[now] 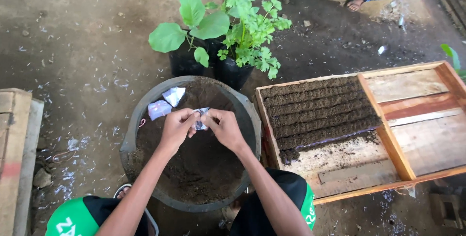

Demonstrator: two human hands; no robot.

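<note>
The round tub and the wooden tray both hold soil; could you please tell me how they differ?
The round tub is dark and holds loose heaped soil; the wooden tray is rectangular and pale, its soil laid in neat rows. The tub lies under both hands, left hand and right hand; the tray lies untouched alongside. Both rest on the dirt floor.

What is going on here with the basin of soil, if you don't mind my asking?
A person crouches over a round basin of dark soil. Both the left hand and the right hand pinch a small white wrapper above the soil. Two more white pieces lie on the soil at the far edge. To the right, a wooden tray holds rows of filled soil rolls. Two potted plants stand behind the basin.
</note>
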